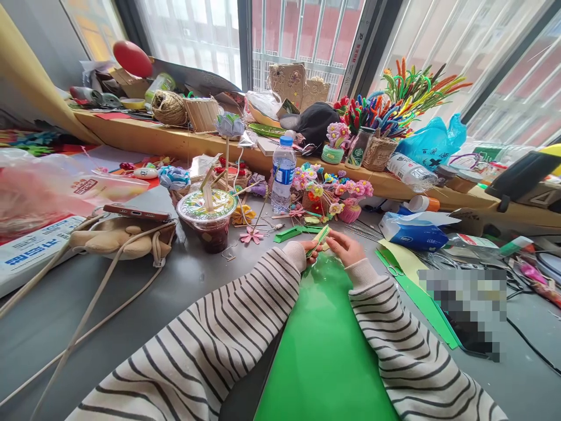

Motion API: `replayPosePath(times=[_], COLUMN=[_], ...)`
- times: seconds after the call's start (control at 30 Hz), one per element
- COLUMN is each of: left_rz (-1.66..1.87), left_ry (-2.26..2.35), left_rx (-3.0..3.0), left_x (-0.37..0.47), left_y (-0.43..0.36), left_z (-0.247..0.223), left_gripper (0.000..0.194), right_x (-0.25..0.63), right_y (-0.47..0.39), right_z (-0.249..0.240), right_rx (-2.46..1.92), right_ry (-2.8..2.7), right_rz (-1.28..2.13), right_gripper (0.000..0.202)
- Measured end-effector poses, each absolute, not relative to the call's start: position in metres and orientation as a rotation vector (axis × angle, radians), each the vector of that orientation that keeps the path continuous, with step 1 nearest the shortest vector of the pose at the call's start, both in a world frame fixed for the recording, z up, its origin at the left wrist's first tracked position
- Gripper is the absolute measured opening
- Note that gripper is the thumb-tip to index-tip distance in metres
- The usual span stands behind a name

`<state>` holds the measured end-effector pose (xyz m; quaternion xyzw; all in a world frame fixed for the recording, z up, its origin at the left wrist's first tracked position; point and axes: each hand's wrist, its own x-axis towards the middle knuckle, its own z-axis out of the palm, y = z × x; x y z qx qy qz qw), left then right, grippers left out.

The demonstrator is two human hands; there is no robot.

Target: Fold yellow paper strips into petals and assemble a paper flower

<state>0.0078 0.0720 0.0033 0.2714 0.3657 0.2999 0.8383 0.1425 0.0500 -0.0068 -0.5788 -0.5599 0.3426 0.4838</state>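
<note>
A narrow folded strip of green paper [323, 235] is pinched between the thumb and fingers of my left hand [309, 251]. My right hand [348, 248] comes in from the other side, its bent fingertips at the strip's right edge. Both hands are above the far end of a large glossy green sheet [328, 339], which runs toward me between my striped sleeves. Just left of my left hand, more folded green paper [289, 233] lies on the table. Green-handled scissors [391, 266] rest on green and yellow paper to the right.
A lidded drink cup [208, 219] and a water bottle [283, 175] stand beyond my left arm. Crafted flowers [324, 187] crowd the back by the window ledge. A tissue pack [412, 231] and a partly blurred phone [467, 327] lie right, a bag with cords [123, 237] left.
</note>
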Motion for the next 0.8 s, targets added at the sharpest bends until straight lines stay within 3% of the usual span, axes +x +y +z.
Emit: replayPosePath(times=[0.13,0.33,0.8], left_rz=[0.668,0.690,0.615], left_ry=[0.807,0.828,0.794], left_rx=[0.550,0.531,0.580], left_x=[0.008,0.010,0.008], left_y=[0.073,0.073,0.067], left_z=[-0.003,-0.009,-0.004], left_gripper=[0.018,0.012,0.013], right_x=[0.130,0.121,0.128], right_y=[0.050,0.054,0.052], right_z=[-0.011,-0.014,-0.010], right_rx=[-1.252,-1.139,-1.200], right_ry=[-1.064,-0.740,-0.709], right_rz=[1.266,1.482,1.506], right_gripper=[0.036,0.028,0.023])
